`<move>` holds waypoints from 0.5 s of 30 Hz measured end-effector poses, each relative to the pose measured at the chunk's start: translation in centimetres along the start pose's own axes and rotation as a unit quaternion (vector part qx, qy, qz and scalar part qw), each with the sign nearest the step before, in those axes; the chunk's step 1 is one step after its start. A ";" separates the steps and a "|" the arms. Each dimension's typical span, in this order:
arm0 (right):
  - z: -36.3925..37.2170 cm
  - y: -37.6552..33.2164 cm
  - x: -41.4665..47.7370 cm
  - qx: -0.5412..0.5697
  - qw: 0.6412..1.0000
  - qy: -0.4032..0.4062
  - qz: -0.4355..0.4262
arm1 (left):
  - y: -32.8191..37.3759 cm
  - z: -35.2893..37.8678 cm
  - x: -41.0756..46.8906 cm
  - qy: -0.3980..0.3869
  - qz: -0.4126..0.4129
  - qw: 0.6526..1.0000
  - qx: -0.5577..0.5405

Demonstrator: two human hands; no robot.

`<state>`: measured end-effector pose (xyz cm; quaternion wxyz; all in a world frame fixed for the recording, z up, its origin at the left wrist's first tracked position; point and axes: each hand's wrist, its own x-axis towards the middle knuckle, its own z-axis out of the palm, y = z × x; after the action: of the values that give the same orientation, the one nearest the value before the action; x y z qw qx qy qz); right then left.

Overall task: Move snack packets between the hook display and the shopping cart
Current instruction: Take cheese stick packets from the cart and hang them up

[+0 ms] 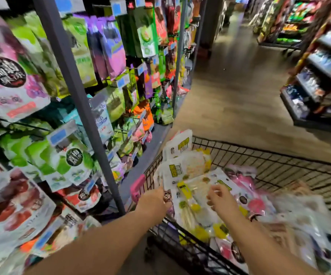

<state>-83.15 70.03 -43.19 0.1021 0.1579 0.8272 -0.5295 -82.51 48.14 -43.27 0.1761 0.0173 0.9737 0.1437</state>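
Note:
A black wire shopping cart stands low and right of centre, filled with snack packets. Several white-and-yellow packets stand along its left side, and pink packets lie further right. My left hand is at the cart's left rim, fingers closed on the lower edge of a white packet. My right hand hovers over the white-and-yellow packets with fingers curled and apart, holding nothing that I can see. The hook display fills the left side, hung with green, purple, pink and red packets.
Grey upright posts divide the hook display. A pink cart corner guard sits beside my left hand. An aisle with wood-look floor runs ahead. Shelves of goods stand on the right.

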 end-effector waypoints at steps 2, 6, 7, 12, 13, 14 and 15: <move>-1.3 3.0 -0.4 -0.025 0.999 -0.007 0.029 | 0.6 1.0 -0.2 0.000 0.081 0.981 0.175; -3.1 6.9 -0.5 -0.073 0.995 -0.005 0.075 | 0.9 1.1 0.8 -0.081 0.159 0.965 0.192; -3.2 7.5 -0.5 -0.082 0.994 -0.001 0.078 | 0.7 1.3 1.2 -0.113 0.149 0.965 0.182; -3.2 10.9 -0.5 -0.094 0.993 0.001 0.078 | 0.9 1.4 1.8 -0.202 0.125 0.947 0.215; -3.1 11.8 -0.5 -0.093 0.993 -0.002 0.079 | 1.1 1.3 1.7 -0.208 0.124 0.946 0.217; -2.9 12.4 -0.5 -0.094 0.992 -0.007 0.080 | 1.3 1.1 1.5 -0.217 0.124 0.944 0.213; -2.7 12.5 -0.7 -0.091 0.993 -0.014 0.078 | 1.3 1.1 1.3 -0.234 0.120 0.942 0.208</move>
<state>-77.83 77.26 -52.39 0.1690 0.2048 0.8556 -0.4443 -83.38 49.83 -44.32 0.3725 0.2030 0.9041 -0.0505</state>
